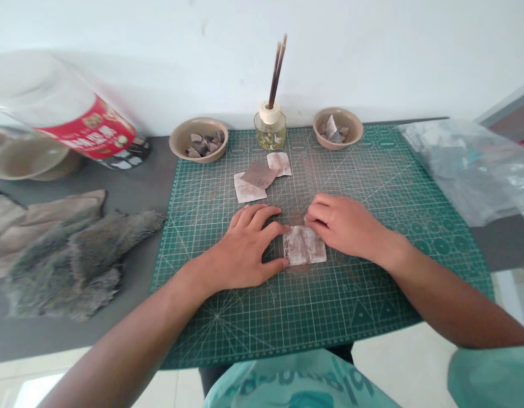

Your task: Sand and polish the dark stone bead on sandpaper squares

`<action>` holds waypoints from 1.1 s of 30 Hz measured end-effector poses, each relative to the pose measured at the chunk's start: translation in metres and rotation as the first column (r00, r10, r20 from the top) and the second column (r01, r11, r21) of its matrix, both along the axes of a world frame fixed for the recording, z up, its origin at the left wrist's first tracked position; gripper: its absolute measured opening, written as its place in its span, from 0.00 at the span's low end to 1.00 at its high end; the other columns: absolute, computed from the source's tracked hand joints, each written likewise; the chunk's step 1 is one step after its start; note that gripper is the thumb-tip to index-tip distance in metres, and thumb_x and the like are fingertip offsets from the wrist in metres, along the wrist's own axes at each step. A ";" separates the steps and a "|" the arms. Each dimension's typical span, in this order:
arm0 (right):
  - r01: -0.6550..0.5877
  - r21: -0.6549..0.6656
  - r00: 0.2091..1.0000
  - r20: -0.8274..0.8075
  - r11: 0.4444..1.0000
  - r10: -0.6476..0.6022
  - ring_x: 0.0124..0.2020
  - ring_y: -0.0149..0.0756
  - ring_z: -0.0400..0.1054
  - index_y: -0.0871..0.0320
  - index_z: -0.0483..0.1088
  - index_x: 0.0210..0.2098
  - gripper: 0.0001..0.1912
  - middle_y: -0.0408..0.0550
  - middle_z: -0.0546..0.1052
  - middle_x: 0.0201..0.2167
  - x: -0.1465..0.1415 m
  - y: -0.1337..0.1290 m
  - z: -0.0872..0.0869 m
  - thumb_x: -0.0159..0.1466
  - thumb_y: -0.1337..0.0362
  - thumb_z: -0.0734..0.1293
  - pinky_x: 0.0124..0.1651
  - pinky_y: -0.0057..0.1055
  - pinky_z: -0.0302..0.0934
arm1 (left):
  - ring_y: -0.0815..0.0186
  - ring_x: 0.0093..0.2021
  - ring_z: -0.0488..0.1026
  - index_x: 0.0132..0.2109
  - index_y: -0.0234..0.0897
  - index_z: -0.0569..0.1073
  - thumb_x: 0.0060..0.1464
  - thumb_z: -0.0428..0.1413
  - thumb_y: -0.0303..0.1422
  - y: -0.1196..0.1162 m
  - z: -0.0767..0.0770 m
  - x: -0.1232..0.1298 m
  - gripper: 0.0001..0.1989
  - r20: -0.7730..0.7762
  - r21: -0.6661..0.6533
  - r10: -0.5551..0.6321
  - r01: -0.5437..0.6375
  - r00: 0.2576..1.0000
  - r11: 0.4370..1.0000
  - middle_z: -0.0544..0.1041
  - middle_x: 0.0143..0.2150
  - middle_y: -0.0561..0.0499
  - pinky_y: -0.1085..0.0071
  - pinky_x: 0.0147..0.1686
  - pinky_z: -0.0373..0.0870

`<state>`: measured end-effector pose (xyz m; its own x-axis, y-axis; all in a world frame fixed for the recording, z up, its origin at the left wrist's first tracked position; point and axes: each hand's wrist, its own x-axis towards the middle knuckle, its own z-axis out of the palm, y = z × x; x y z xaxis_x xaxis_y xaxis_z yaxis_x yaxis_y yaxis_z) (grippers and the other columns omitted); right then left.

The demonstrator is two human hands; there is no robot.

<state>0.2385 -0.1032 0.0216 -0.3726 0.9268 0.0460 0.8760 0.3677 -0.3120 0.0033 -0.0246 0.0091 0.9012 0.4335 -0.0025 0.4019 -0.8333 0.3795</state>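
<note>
Grip of the right hand [347, 225] appears closed on a small grey piece [307, 217]; left hand [248, 247] spread, nothing grasped.
Brown-smudged paper square [304, 245] is laid flat between them on the green cutting mat [372, 170], left edge touched by the left hand. Should that contact be slackened, the sheet could be dragged askew; tearing could be caused by uneven pressure.

The left hand [249, 246] lies spread on a green mat [228, 334], fingertips at the left edge of a brown-stained square of paper [304, 245]. The right hand [345, 224] curls at the paper's far right corner; its grip is too small to make out. Farther back stand a left bowl [205, 158] of stones [206, 146], a bottle [270, 134] with sticks [278, 73], and a right bowl [337, 145].
</note>
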 end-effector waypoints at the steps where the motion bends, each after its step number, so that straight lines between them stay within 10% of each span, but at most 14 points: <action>1: 0.011 -0.020 1.000 0.001 1.000 -0.011 0.36 0.36 0.68 0.58 0.73 0.34 0.10 0.47 0.74 0.35 0.001 0.000 0.001 0.71 0.65 0.63 0.37 0.33 0.55 | 0.44 0.68 0.54 0.60 0.44 0.69 0.56 0.60 0.47 0.000 0.000 0.000 0.28 0.001 0.006 0.002 -0.002 1.000 1.000 0.61 0.67 0.42 0.40 0.66 0.53; 4: -0.178 -0.074 0.983 -0.049 0.981 0.174 0.34 0.35 0.69 0.56 0.73 0.34 0.07 0.45 0.75 0.35 0.007 0.000 0.005 0.69 0.66 0.66 0.36 0.33 0.56 | 0.45 0.69 0.53 0.60 0.44 0.69 0.57 0.59 0.47 -0.001 0.000 -0.001 0.27 -0.005 0.009 -0.008 0.008 1.000 1.000 0.60 0.68 0.42 0.41 0.66 0.53; 8: 0.218 0.175 0.954 -0.243 0.960 -0.173 0.39 0.38 0.72 0.55 0.73 0.36 0.03 0.47 0.77 0.39 0.026 0.002 0.013 0.67 0.68 0.68 0.41 0.36 0.63 | 0.44 0.69 0.53 0.61 0.44 0.69 0.56 0.59 0.47 -0.003 0.001 -0.002 0.27 -0.010 0.030 0.003 -0.002 1.000 1.000 0.60 0.68 0.42 0.41 0.67 0.52; 13: 0.336 0.273 0.834 -0.531 0.901 -0.150 0.43 0.39 0.73 0.53 0.74 0.35 0.04 0.46 0.79 0.40 0.033 0.003 0.012 0.65 0.69 0.70 0.45 0.37 0.65 | 0.43 0.68 0.56 0.58 0.40 0.71 0.54 0.60 0.45 -0.008 0.003 0.001 0.27 0.006 0.083 0.031 -0.031 1.000 0.996 0.62 0.67 0.40 0.40 0.68 0.48; 19: 0.192 -0.178 0.379 -0.894 0.965 -0.240 0.42 0.36 0.72 0.54 0.74 0.32 0.06 0.44 0.78 0.38 0.012 -0.002 -0.001 0.64 0.61 0.73 0.44 0.34 0.65 | 0.43 0.65 0.60 0.58 0.38 0.71 0.56 0.59 0.41 -0.013 0.002 0.013 0.24 0.163 0.101 0.133 -0.150 0.978 0.983 0.66 0.65 0.40 0.40 0.66 0.53; 24: -0.054 -0.421 -0.038 -0.905 0.905 -0.424 0.24 0.26 0.63 0.53 0.71 0.33 0.11 0.40 0.77 0.36 0.006 0.007 -0.001 0.61 0.56 0.75 0.29 0.27 0.59 | 0.57 0.57 0.71 0.57 0.36 0.69 0.63 0.55 0.39 0.002 0.007 0.031 0.18 0.391 -0.112 0.233 -0.205 0.890 0.972 0.74 0.55 0.43 0.56 0.58 0.68; 33: -0.047 -0.422 -0.196 -0.885 0.905 -0.423 0.27 0.27 0.66 0.53 0.69 0.31 0.15 0.36 0.72 0.27 0.010 0.065 -0.007 0.57 0.56 0.78 0.29 0.26 0.61 | 0.67 0.42 0.77 0.52 0.38 0.70 0.61 0.59 0.39 0.024 0.002 0.087 0.16 0.628 -0.381 0.479 -0.294 0.613 0.877 0.77 0.48 0.48 0.66 0.45 0.75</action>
